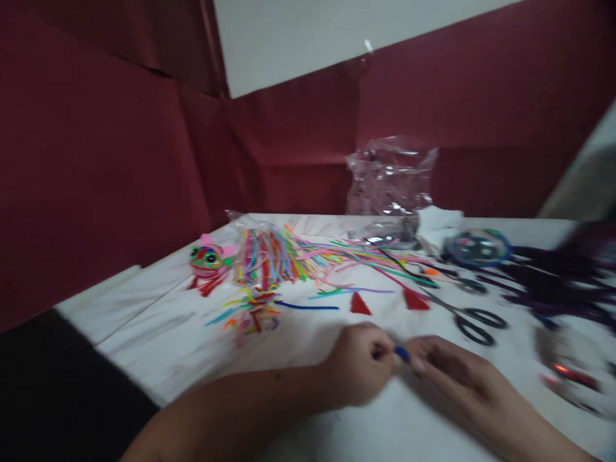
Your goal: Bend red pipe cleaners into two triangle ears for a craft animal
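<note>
Low in the middle of the view, my left hand [362, 364] is closed, its thumb and fingers pinching one end of a short blue pipe cleaner piece [402, 353]. The fingertips of my right hand [452, 371] close on the other end, so the piece spans the small gap between both hands. Most of it is hidden by the fingers. Just beyond the hands lie two red triangles [359, 304]. Black-handled scissors [474, 321] rest past my right hand. A straight blue pipe cleaner [308, 307] lies beyond my left hand.
Bundled colourful pipe cleaners [269, 256] and a pile of short bits [257, 311] lie left, near a pipe cleaner figure with big eyes [209, 260]. A clear plastic bag [392, 179] stands behind. At right are a round container [480, 248], dark strands [539, 276] and a blurred object glowing red [577, 375].
</note>
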`<act>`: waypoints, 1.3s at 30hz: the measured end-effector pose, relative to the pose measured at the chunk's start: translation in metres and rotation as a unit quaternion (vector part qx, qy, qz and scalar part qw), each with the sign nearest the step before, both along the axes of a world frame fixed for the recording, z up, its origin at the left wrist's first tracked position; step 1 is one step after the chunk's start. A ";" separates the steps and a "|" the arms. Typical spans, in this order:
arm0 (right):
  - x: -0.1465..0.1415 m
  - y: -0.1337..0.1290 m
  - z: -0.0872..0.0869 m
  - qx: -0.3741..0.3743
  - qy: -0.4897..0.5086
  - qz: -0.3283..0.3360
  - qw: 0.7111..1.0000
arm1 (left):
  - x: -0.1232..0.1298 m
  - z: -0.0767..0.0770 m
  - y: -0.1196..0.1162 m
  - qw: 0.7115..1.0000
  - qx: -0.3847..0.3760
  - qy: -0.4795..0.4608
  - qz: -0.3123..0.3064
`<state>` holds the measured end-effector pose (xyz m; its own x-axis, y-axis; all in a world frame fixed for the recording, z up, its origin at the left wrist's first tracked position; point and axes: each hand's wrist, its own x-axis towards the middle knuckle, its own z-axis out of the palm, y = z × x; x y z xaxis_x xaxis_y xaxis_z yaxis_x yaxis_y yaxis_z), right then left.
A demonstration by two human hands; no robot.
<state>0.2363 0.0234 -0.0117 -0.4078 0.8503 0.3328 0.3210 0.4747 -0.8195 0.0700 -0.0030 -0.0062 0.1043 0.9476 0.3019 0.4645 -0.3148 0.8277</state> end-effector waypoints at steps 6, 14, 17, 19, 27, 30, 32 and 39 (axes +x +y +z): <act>-0.005 -0.001 0.007 -0.167 0.111 0.063 0.978 | 0.000 0.011 0.006 0.991 -0.103 -0.082 0.030; -0.007 -0.009 0.001 -0.192 0.156 0.062 0.967 | 0.011 0.007 -0.006 0.995 -0.090 -0.036 0.026; -0.006 -0.008 0.000 -0.198 0.155 0.063 0.966 | 0.010 0.006 -0.004 0.995 -0.089 -0.034 0.011; -0.005 -0.007 0.000 -0.199 0.158 0.059 0.965 | 0.009 0.006 -0.003 0.994 -0.097 -0.042 -0.006; -0.003 -0.008 0.001 -0.155 0.134 0.055 0.977 | 0.009 0.007 -0.005 0.994 -0.100 -0.042 -0.003; -0.004 -0.007 -0.001 -0.140 0.110 0.049 0.983 | 0.008 0.007 -0.004 0.995 -0.094 -0.041 0.003; -0.005 -0.007 -0.002 -0.148 0.110 0.058 0.981 | 0.007 0.007 -0.004 0.997 -0.077 -0.029 0.011; 0.001 -0.003 -0.011 -0.168 0.067 0.070 0.981 | 0.006 -0.002 -0.006 0.998 -0.034 -0.034 -0.033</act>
